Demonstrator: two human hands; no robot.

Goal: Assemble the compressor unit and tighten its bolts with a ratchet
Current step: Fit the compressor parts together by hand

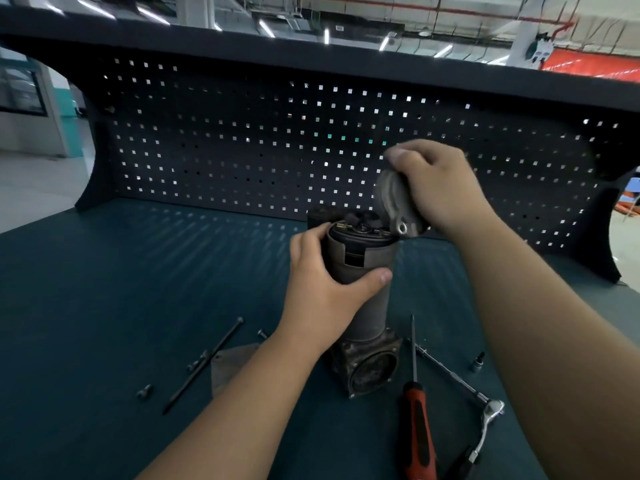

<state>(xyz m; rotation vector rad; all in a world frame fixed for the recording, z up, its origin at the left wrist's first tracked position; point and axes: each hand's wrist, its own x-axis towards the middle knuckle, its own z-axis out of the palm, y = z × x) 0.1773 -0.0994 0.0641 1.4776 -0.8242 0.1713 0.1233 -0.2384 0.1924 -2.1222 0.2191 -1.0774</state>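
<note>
Both hands are gripping: the left hand [322, 282] is wrapping the upright compressor body [363, 261] on the bench [138, 289], while the right hand [436, 188] is holding the end cap [394, 199] tilted beside the right rim of its open top.

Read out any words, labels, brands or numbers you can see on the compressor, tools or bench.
No text is readable.
The compressor shows no label on this side.
The screwdriver and ratchet show no legible markings.
The white panel on the far pillar is too blurred to read.
</note>
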